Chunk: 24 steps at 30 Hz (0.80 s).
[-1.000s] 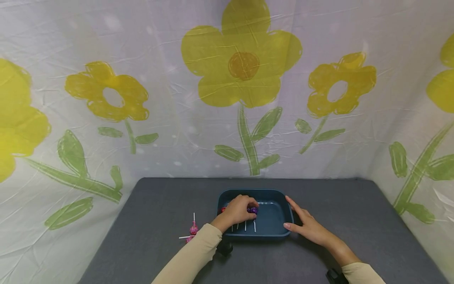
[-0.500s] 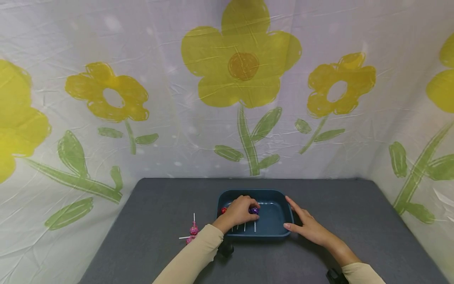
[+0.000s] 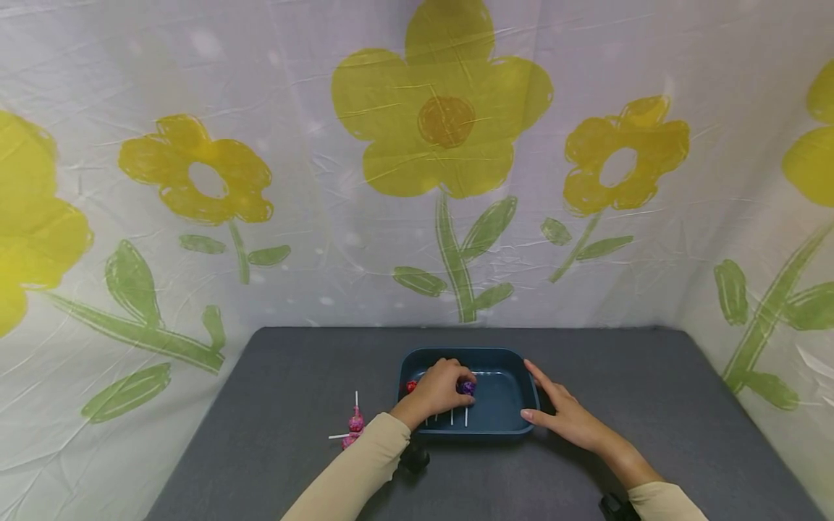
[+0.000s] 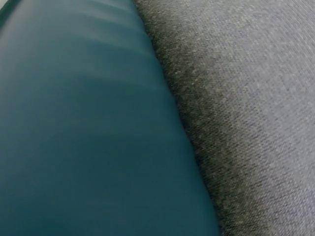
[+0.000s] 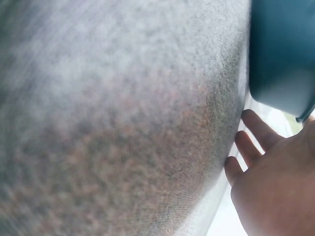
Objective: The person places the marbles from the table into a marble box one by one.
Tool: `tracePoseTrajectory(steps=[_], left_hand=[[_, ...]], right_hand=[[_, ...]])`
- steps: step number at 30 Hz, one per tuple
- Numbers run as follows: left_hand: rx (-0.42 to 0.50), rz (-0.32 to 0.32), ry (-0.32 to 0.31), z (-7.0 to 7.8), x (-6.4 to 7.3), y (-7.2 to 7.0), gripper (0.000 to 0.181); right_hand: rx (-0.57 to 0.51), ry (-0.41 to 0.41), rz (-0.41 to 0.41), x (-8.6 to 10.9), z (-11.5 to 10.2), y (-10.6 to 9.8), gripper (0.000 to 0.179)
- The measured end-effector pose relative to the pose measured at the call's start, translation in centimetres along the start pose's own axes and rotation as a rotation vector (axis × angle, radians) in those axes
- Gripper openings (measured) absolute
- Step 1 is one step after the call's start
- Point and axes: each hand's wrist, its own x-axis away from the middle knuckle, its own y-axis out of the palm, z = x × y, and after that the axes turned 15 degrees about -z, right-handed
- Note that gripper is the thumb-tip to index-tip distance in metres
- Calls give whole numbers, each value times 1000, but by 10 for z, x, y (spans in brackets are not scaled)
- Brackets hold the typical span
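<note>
A dark blue tray [image 3: 502,436] sits on the grey table, with lollipops laid in its left part. My left hand [image 3: 438,387] reaches in over them, its thumb and fingers curled about the wrapped head of a purple lollipop [image 3: 468,389], whose white stick points toward me. Beside it, a red lollipop [image 3: 411,386] and several white sticks partly show; the hand hides the rest. Against the tray's right end rests my right hand [image 3: 565,418], fingers and thumb spread. The right wrist view shows that hand [image 5: 275,182] next to the tray [image 5: 283,54].
Left of the tray, pink lollipops [image 3: 355,422] lie on the table [image 3: 293,383], partly covered by the left sleeve [image 3: 355,463]. Only the tray's outer wall [image 4: 98,123] and table cloth fill the left wrist view. Behind the table hangs a flowered curtain [image 3: 313,253].
In the left hand's fingers the purple lollipop has shifted slightly, first right and then a little back, its stick tilting slightly. The right hand and the tray have stayed in place.
</note>
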Motion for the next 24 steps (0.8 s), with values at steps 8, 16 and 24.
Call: tracePoseTrajectory(steps=[8, 16, 24], left_hand=[[3, -1, -1, -2, -1, -1, 31], [11, 0, 13, -1, -1, -1, 32], [20, 6, 18, -1, -1, -1, 31]], right_hand=[[-9, 6, -3, 0, 0, 0, 82], [-6, 8, 0, 0, -1, 0, 82], [-8, 7, -5, 1, -1, 0, 82]])
